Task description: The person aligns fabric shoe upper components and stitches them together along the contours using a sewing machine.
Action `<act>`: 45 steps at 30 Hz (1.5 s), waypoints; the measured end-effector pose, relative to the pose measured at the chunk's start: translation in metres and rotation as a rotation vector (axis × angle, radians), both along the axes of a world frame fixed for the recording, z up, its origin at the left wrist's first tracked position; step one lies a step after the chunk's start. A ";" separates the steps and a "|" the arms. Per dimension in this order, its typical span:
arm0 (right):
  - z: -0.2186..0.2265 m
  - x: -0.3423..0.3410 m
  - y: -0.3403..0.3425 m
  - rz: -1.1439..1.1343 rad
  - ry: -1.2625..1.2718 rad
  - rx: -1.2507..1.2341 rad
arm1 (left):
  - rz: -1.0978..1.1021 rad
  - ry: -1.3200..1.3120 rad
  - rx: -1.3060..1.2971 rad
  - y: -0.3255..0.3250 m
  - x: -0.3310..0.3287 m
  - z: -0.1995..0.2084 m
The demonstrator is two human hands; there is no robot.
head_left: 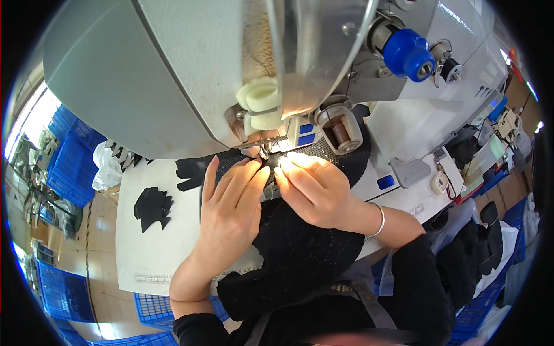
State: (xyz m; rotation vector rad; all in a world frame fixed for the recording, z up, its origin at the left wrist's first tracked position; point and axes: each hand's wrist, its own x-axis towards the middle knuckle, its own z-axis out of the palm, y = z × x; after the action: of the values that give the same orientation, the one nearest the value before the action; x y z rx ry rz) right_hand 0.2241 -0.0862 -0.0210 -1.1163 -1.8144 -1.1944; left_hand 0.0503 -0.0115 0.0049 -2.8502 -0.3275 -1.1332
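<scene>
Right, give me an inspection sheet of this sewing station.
Surface: white table, lit brightly near the needle.
Job's things: black fabric lies flat under the grey sewing machine.
Clutter: black cut pieces at left; white bag at the far edge.
Grippers: left hand and right hand press flat on the fabric, fingertips at the needle.
Cables: nothing seen.
Surroundings: blue crates on the floor, left.

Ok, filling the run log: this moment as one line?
left hand: flat on black fabric | right hand: pressing fabric by needle | sewing machine above | table
</scene>
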 end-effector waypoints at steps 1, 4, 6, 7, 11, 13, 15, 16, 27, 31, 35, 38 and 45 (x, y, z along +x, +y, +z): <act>0.000 -0.002 -0.001 0.001 -0.004 -0.002 | 0.004 -0.006 0.004 0.001 0.000 0.000; -0.002 -0.009 -0.005 -0.084 -0.080 -0.046 | 0.020 -0.012 0.013 0.002 0.000 0.000; -0.001 -0.013 -0.002 -0.121 -0.124 -0.022 | 0.019 -0.022 0.019 0.006 0.002 0.000; 0.001 -0.016 -0.001 -0.152 -0.167 0.004 | 0.025 -0.031 0.027 0.008 0.002 -0.001; 0.006 -0.027 -0.004 -0.284 -0.291 -0.033 | 0.005 -0.074 0.026 0.017 0.005 -0.004; 0.005 -0.033 -0.002 -0.320 -0.329 -0.033 | -0.019 -0.115 0.001 0.022 0.006 -0.005; 0.001 -0.041 0.002 -0.464 -0.446 0.015 | -0.044 -0.128 -0.016 0.029 0.005 -0.006; -0.001 -0.043 0.004 -0.491 -0.476 0.015 | -0.077 -0.145 -0.033 0.032 0.007 -0.006; 0.005 -0.036 -0.013 -0.367 -0.294 -0.049 | 0.101 -0.227 0.365 0.029 0.012 -0.008; 0.050 0.016 -0.053 0.386 0.318 -0.929 | -0.199 -0.235 0.200 0.037 0.015 -0.014; 0.051 0.038 -0.060 0.386 0.242 -0.982 | -0.240 -0.257 0.181 0.038 0.022 -0.018; 0.028 -0.007 -0.039 0.045 -0.089 -0.396 | -0.219 -0.230 0.208 0.037 0.024 -0.016; 0.025 -0.009 -0.046 -0.020 -0.043 -0.453 | -0.242 -0.257 0.167 0.045 0.018 -0.015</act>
State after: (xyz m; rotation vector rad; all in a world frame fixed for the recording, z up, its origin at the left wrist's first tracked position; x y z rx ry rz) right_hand 0.2154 -0.1323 0.0045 -1.3638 -2.1763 -0.8402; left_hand 0.0685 0.0332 -0.0104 -2.6527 0.1030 -1.4966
